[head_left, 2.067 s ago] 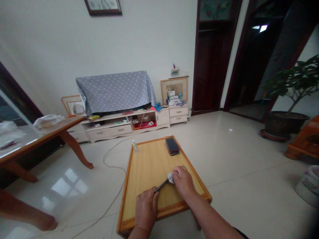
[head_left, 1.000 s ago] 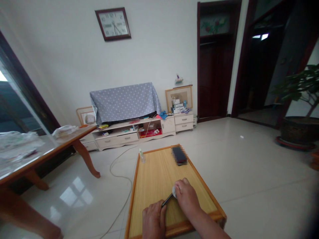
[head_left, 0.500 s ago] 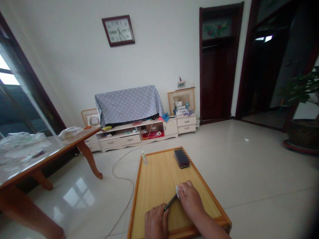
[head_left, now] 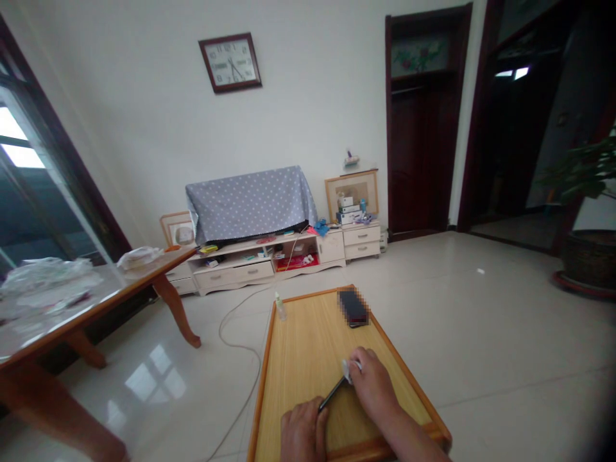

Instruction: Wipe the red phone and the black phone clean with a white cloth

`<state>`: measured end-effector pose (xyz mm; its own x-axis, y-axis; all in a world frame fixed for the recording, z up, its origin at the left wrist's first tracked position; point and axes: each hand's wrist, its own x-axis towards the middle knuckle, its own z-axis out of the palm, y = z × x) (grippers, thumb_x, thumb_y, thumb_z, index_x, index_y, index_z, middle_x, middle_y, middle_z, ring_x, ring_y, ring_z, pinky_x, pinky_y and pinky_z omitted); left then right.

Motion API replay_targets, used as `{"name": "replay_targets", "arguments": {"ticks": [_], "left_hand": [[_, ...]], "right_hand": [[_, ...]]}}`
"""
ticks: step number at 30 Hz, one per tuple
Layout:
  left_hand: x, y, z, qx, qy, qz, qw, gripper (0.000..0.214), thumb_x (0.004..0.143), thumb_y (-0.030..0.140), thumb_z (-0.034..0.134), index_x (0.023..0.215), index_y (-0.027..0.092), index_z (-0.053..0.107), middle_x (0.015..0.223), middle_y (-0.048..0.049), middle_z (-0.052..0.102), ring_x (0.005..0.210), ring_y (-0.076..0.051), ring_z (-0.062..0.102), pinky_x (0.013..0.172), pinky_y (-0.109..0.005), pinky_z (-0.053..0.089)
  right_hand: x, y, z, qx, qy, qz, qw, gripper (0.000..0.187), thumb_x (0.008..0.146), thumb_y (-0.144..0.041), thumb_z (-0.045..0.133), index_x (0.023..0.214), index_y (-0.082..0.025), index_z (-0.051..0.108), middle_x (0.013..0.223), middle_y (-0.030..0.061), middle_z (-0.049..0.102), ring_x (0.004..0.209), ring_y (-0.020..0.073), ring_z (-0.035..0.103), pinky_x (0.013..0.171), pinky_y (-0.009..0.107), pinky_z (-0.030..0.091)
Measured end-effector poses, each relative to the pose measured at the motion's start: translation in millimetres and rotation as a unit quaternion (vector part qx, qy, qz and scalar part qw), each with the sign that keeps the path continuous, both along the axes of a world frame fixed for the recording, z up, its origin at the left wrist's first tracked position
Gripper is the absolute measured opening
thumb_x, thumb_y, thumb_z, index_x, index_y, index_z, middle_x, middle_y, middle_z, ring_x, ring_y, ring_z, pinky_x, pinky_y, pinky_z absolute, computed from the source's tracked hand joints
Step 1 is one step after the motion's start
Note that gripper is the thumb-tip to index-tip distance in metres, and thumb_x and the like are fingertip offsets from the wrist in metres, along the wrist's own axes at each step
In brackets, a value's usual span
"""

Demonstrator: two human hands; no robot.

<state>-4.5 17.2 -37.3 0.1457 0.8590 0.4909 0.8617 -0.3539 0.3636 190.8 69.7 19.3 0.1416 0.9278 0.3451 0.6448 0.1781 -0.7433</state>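
My left hand [head_left: 303, 431], at the near edge of the small wooden table [head_left: 301, 346], is closed around the lower end of a thin black rod [head_left: 332, 394], perhaps a pen; its exact kind is hard to make out. My right hand [head_left: 371, 384] pinches a crumpled white tissue [head_left: 347, 371] around the rod's upper end, so that end is hidden. The rod slants up to the right between both hands. Beyond them, a dark phone [head_left: 353, 307], pixelated, lies near the table's far right corner. A small clear bottle [head_left: 280, 307] stands at the far left corner.
A larger wooden table [head_left: 144, 268] with plastic bags on it is on the left. A cable [head_left: 240, 345] runs over the tiled floor. A low white cabinet [head_left: 235, 274] stands against the wall, and a potted plant [head_left: 590, 256] is at the right.
My right hand and the tissue have shifted slightly on the rod's upper end, with more tissue showing. My left hand keeps its hold. The camera view has moved a little.
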Motion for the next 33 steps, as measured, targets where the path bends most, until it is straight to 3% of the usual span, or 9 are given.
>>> {"name": "replay_targets", "arguments": {"ticks": [2,5,7,11,15,23,25,30,33], "left_hand": [[-0.2,-0.4,1.6,-0.004,0.0,0.005,1.0,0.03,0.099,0.035,0.039,0.109,0.028,0.067,0.095,-0.0047,0.074,0.088,-0.02,0.068,0.079,-0.033,0.046],[0.1,-3.6,7.4,-0.033,0.012,0.002,0.999,0.028,0.097,0.028,0.04,0.099,0.026,0.068,0.091,-0.0049,0.073,0.087,-0.02,0.067,0.076,-0.032,0.046],[1.0,-6.2,12.3,-0.045,0.02,0.013,0.999,0.027,0.095,0.025,0.041,0.091,0.025,0.068,0.088,-0.0045,0.072,0.083,-0.02,0.066,0.075,-0.032,0.046],[3.4,-8.7,19.2,-0.037,0.013,0.004,0.999,0.027,0.098,0.03,0.042,0.111,0.027,0.066,0.101,-0.0041,0.073,0.094,-0.019,0.067,0.083,-0.033,0.046],[4.7,-8.2,22.5,-0.049,0.017,0.006,0.999,0.027,0.099,0.033,0.043,0.113,0.026,0.065,0.103,-0.0038,0.074,0.095,-0.019,0.067,0.084,-0.034,0.046],[5.6,-8.9,25.2,-0.074,0.021,0.005,0.997,0.027,0.098,0.026,0.041,0.11,0.025,0.065,0.1,-0.0032,0.073,0.094,-0.019,0.066,0.083,-0.034,0.045],[5.3,-7.6,22.4,-0.069,0.02,0.001,0.997,0.027,0.099,0.03,0.042,0.113,0.026,0.064,0.103,-0.003,0.073,0.095,-0.019,0.066,0.084,-0.034,0.046],[3.9,-4.9,15.2,-0.06,0.022,0.004,0.998,0.027,0.1,0.034,0.043,0.115,0.027,0.064,0.105,-0.0033,0.073,0.098,-0.02,0.066,0.087,-0.036,0.045],[3.4,-5.3,13.2,-0.054,0.018,0.002,0.998,0.026,0.1,0.034,0.043,0.115,0.027,0.063,0.104,-0.0029,0.073,0.098,-0.02,0.066,0.087,-0.036,0.045]], "right_hand": [[-16.0,-15.2,-2.6,0.01,-0.017,0.046,0.999,0.02,0.092,-0.021,0.046,0.079,-0.022,0.061,0.085,0.0036,0.059,0.078,0.0176,0.058,0.073,0.027,0.04],[-45.2,-43.6,-5.9,0.011,-0.011,0.151,0.988,0.02,0.093,-0.02,0.045,0.088,-0.022,0.065,0.094,0.0038,0.06,0.08,0.0156,0.058,0.074,0.025,0.041],[-50.6,-49.8,-5.0,-0.001,-0.005,0.174,0.985,0.021,0.094,-0.02,0.046,0.089,-0.022,0.066,0.094,0.0033,0.061,0.081,0.0152,0.058,0.075,0.024,0.041],[-16.7,-22.2,1.0,-0.024,-0.001,0.096,0.995,0.019,0.09,-0.019,0.05,0.085,-0.02,0.068,0.09,0.0037,0.061,0.083,0.0165,0.057,0.078,0.025,0.04],[11.5,1.4,4.1,-0.024,-0.021,-0.001,0.999,0.021,0.092,-0.019,0.048,0.09,-0.02,0.068,0.092,0.0052,0.061,0.086,0.0176,0.058,0.078,0.026,0.039],[-45.5,-41.9,-1.7,-0.013,-0.055,0.149,0.987,0.02,0.096,-0.023,0.048,0.085,-0.021,0.064,0.091,0.0019,0.058,0.079,0.0139,0.056,0.072,0.024,0.037],[-36.7,-32.7,-0.5,-0.024,-0.047,0.133,0.99,0.022,0.097,-0.024,0.047,0.086,-0.021,0.066,0.091,0.0021,0.059,0.079,0.0138,0.056,0.073,0.024,0.037],[10.4,7.0,4.0,-0.046,-0.051,0.002,0.998,0.022,0.097,-0.025,0.048,0.087,-0.02,0.067,0.09,0.0041,0.06,0.082,0.0155,0.058,0.074,0.024,0.037],[7.0,2.6,4.5,-0.042,-0.067,0.003,0.997,0.023,0.098,-0.025,0.046,0.087,-0.021,0.067,0.091,0.0042,0.061,0.082,0.0155,0.058,0.073,0.025,0.036]]}}
